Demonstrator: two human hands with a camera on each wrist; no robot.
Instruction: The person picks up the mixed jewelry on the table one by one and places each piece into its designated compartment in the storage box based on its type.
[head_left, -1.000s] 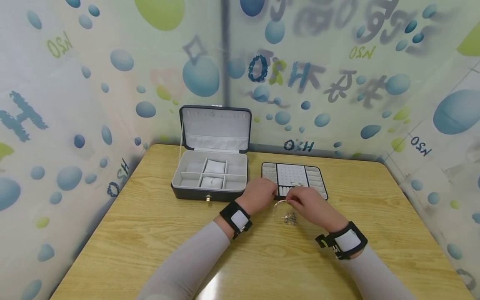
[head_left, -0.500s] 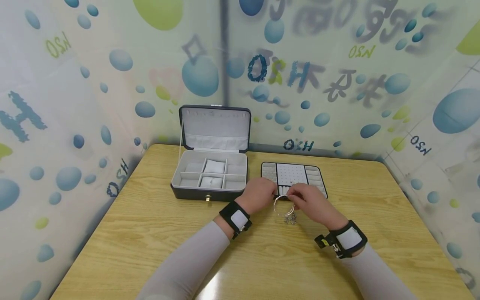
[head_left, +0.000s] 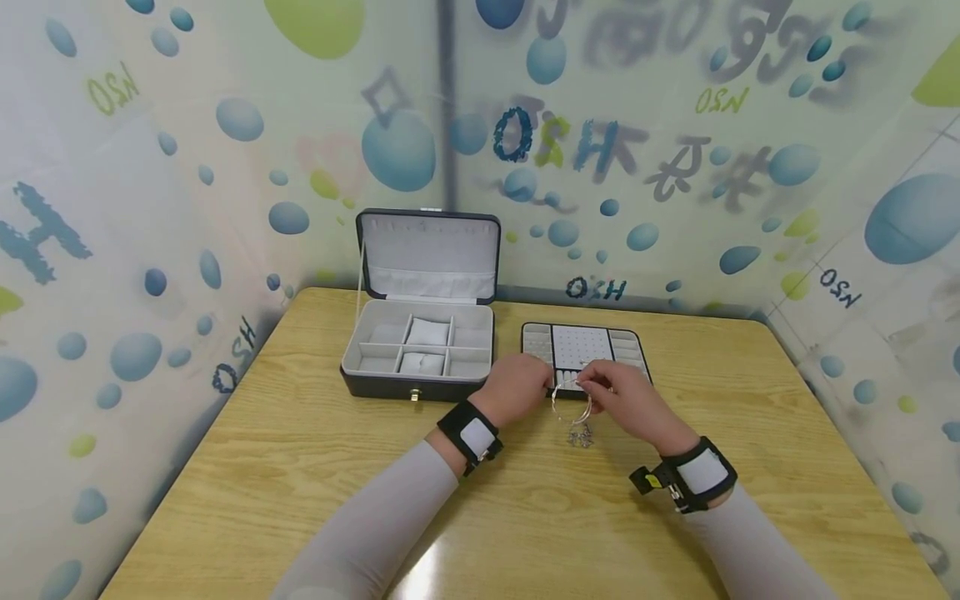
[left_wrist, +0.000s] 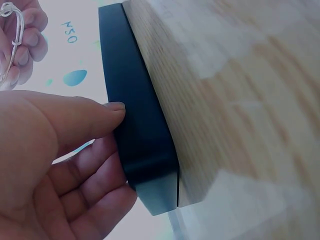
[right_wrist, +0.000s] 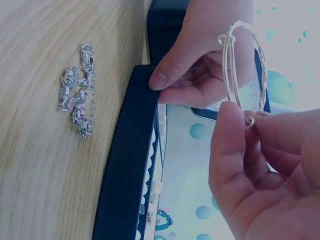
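My left hand (head_left: 517,387) holds the near left corner of a black-edged jewelry tray (head_left: 580,342). In the left wrist view its thumb lies on the tray's dark front wall (left_wrist: 135,100), and the other fingers curl at the corner. My right hand (head_left: 626,402) pinches a silver bangle (right_wrist: 235,72) between thumb and fingers at a small coiled knot. The bangle hangs in front of the tray's near edge, left of the right hand. Below it, a silver chain bracelet (right_wrist: 75,95) with pinkish stones lies bunched on the wood.
A dark jewelry box (head_left: 382,386) stands left of the tray, its lid (head_left: 433,254) raised. White cushions (head_left: 430,332) fill two of its compartments. The wooden table (head_left: 247,467) runs back to a patterned curtain (head_left: 645,183).
The right hand has raised the bangle slightly toward the tray and turned it, so its round shape shows more fully. The left hand has stayed at the tray corner.
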